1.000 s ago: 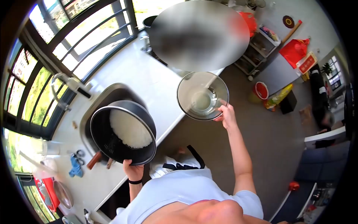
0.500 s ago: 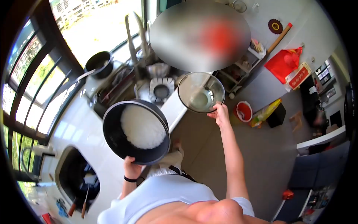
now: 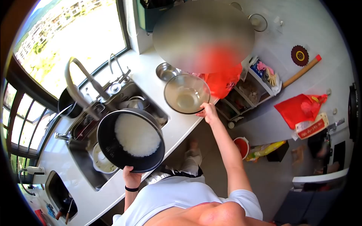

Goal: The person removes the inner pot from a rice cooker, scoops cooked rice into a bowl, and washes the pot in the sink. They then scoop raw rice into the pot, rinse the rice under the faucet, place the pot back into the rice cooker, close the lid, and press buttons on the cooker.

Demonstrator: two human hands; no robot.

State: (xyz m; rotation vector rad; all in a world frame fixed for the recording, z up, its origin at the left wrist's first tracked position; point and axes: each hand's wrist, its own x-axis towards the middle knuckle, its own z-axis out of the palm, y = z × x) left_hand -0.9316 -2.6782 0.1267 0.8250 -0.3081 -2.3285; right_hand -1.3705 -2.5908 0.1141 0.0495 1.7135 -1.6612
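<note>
My left hand (image 3: 132,176), wearing a dark wristband, is closed on the near rim of a dark rice cooker pot (image 3: 107,148). White rice (image 3: 136,135) lies inside the pot, which tilts toward the camera above the sink's front edge. In my right hand (image 3: 207,112) is the rim of a clear glass bowl (image 3: 186,88), gripped at its lower right side. Some cloudy liquid seems to be in the bowl's bottom, though I cannot be sure. The bowl overlaps the counter edge in view; whether it touches the counter I cannot tell.
A steel sink (image 3: 85,162) with a tall faucet (image 3: 85,77) lies left, holding a white plate (image 3: 103,160). Behind the glass bowl are a small steel bowl (image 3: 166,71) and a red bag (image 3: 220,81). A shelf rack (image 3: 247,94) stands right; a red bucket (image 3: 241,147) is on the floor.
My view has turned, bringing the sink and more counter into sight. The rice cooker pot and glass bowl have shifted left in view, the bowl now over the counter edge. Both hands keep their grips.
</note>
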